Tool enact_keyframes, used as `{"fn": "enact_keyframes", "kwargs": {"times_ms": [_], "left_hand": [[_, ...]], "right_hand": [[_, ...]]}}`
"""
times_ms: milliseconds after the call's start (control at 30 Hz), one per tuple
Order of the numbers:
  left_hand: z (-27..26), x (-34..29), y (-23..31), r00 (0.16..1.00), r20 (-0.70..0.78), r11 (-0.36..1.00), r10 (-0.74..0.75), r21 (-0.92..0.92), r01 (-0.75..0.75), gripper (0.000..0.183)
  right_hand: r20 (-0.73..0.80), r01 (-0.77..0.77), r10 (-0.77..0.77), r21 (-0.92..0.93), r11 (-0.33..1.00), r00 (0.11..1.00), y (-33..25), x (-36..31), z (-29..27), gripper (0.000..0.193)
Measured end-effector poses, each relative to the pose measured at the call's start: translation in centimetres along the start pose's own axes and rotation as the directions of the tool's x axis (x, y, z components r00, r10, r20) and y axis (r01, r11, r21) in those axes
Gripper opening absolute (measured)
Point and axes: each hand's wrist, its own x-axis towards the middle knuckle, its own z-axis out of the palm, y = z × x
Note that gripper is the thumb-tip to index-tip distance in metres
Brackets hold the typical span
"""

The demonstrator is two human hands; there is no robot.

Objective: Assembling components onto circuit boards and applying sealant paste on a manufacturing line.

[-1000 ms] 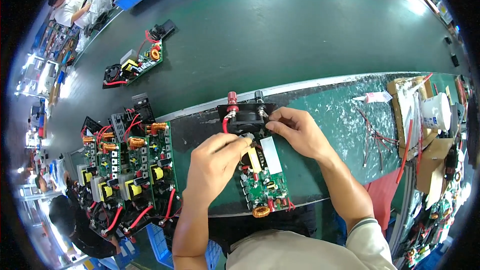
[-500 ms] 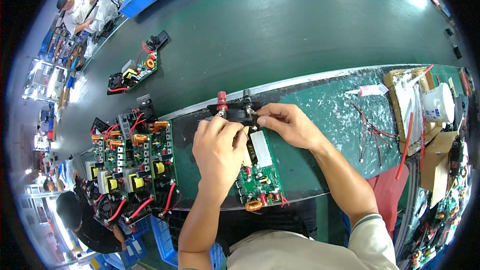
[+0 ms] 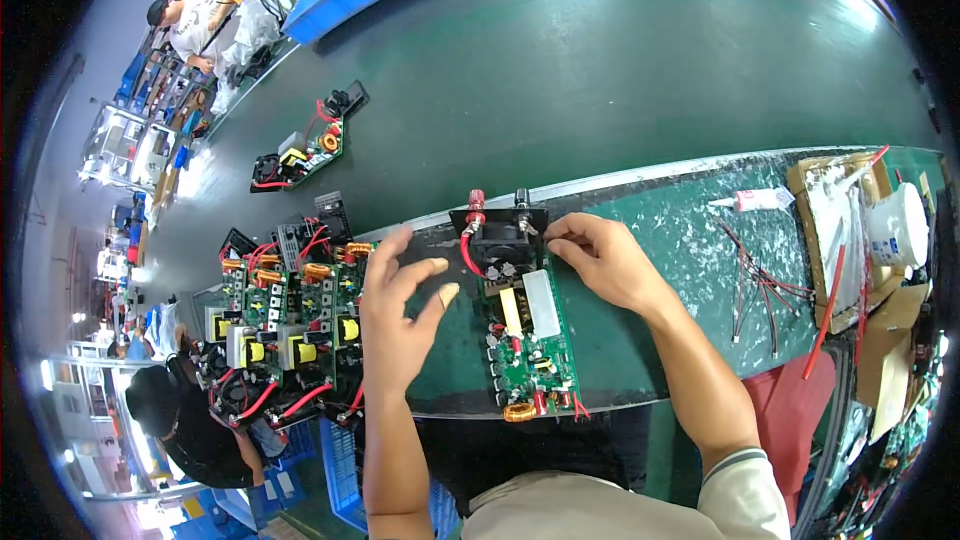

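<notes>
A green circuit board lies on the bench before me, with a copper coil, a yellow transformer and a pale grey block on it. At its far end stands a black end panel with a fan, a red binding post and a black binding post. A thick red wire curves from the red post toward the board. My left hand is open to the left of the board, touching nothing, with pale coverings on two fingertips. My right hand has its fingers closed at the panel's right edge.
Several similar assembled boards stand at the left; another board lies on the green belt beyond. To the right are a glue tube, loose thin wires, a cardboard tray and a white tub. Other people are at the left.
My left hand has let go near the red post and moved left, its fingers spreading. The red wire and more of the board now show. My right hand remains at the panel's right side.
</notes>
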Motion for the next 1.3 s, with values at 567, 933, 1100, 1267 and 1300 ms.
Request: {"fn": "enact_keyframes", "kwargs": {"times_ms": [567,933,1100,1267,1300], "left_hand": [[3.6,1.6,2.0,0.951,0.246,0.951,0.190,0.196,-0.241,0.015],[5.7,0.8,3.4,0.994,0.093,0.960,-0.063,0.276,0.035,0.009],[6.2,1.1,4.3,0.994,0.034,0.904,-0.101,0.422,0.077,0.014],[6.6,0.9,3.9,0.994,0.021,0.942,-0.103,0.322,0.091,0.013],[6.8,0.9,3.8,0.995,0.022,0.943,-0.102,0.320,0.089,0.013]], "right_hand": [[-0.020,0.067,-0.066,0.036,0.997,0.998,0.1,0.0,0.7,0.018],[-0.009,0.076,-0.076,0.106,0.991,0.997,0.1,-0.2,1.0,0.019],[-0.025,0.091,-0.091,0.026,0.995,0.996,0.3,-0.3,1.3,0.018],[-0.038,0.127,-0.132,-0.109,0.986,0.991,0.4,0.2,1.7,0.019],[-0.039,0.132,-0.138,-0.125,0.983,0.990,0.3,0.2,1.7,0.020]]}}
